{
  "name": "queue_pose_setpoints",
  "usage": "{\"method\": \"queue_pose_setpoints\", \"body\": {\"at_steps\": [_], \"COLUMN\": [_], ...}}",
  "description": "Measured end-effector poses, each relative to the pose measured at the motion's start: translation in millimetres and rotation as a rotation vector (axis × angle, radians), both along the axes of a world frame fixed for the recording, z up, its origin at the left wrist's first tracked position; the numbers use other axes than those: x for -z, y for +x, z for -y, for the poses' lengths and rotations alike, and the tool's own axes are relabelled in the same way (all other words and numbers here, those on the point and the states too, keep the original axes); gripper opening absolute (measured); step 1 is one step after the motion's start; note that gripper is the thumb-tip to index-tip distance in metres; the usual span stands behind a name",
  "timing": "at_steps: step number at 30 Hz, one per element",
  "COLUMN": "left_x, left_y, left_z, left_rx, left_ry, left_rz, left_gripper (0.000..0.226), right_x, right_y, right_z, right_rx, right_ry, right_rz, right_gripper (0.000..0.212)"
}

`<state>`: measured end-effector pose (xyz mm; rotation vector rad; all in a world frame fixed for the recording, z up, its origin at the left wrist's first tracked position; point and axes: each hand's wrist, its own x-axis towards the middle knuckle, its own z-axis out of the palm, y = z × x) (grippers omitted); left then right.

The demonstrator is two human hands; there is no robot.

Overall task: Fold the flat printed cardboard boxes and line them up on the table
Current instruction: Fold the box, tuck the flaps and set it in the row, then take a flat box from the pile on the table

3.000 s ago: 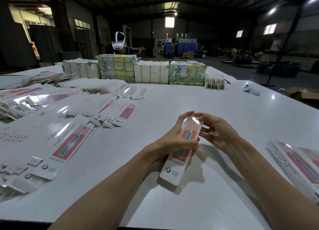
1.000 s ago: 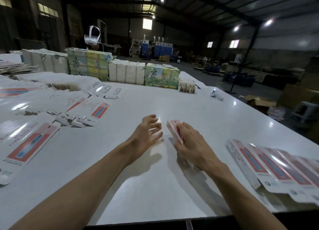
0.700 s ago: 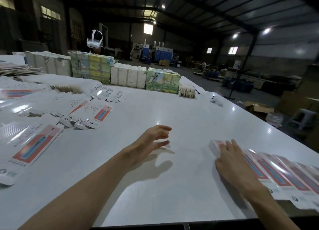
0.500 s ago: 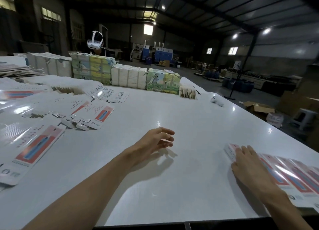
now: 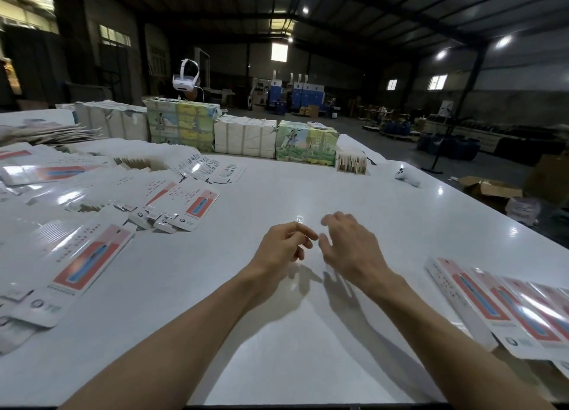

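While both hands hover empty just above the middle of the worktop (image 5: 354, 191), the left hand (image 5: 281, 251) has its fingers loosely curled and the right hand (image 5: 351, 251) has its fingers spread and slightly bent; their fingertips come close together, and I cannot tell whether they touch. To the right, near the worktop's edge, the folded boxes (image 5: 492, 311) lie side by side in a row, each touching or overlapping the next. Their long axes run from the near right towards the far left, with the round logo ends nearest the person. Each shows a red panel with a long blue item printed along its length, and rows of small characters on the white side face that are too small to read. To the left, the flat boxes (image 5: 89, 255) lie fanned in loose overlapping heaps, their long axes slanting from near left to far right, with the same red and blue print; more of them (image 5: 197, 205) lie farther back. Their logos and lines of text cannot be read. Along the far edge stand white bundles (image 5: 244, 138) and bundles with colourful pictures (image 5: 304, 145), touching one another in a row. A small white controller (image 5: 407, 178) lies well apart at the far right. Behind the bundles is a person wearing a white headset (image 5: 184, 78).
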<state>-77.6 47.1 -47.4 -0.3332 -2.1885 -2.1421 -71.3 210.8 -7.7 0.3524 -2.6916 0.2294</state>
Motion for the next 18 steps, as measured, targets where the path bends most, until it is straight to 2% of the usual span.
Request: {"method": "queue_pose_setpoints", "body": {"at_steps": [4, 8, 13, 16, 18], "left_x": [-3.2, -6.2, -19.6, -38.7, -50.4], "left_y": [-4.5, -3.7, 2.9, 1.6, 3.9], "left_z": [12.0, 14.9, 24.8, 61.4, 94.9], "left_rx": [-0.261, -0.338, -0.341, -0.384, -0.336], "left_ry": [-0.116, -0.185, -0.504, -0.82, -0.997], "left_rz": [-0.046, -0.014, 0.042, 0.112, 0.233], "left_gripper": [0.024, 0.025, 0.017, 0.023, 0.031], "right_x": [18.1, 38.2, 41.1, 39.0, 38.9], "right_y": [-15.2, -21.6, -24.9, -24.9, -24.6], "right_z": [35.8, 37.8, 29.8, 31.1, 31.1], "right_rx": [-0.096, -0.185, -0.228, -0.233, -0.242], "right_ry": [-0.199, -0.296, -0.386, -0.442, -0.477], "right_rz": [0.038, 0.102, 0.109, 0.135, 0.156], "right_gripper": [0.024, 0.023, 0.021, 0.023, 0.024]}}
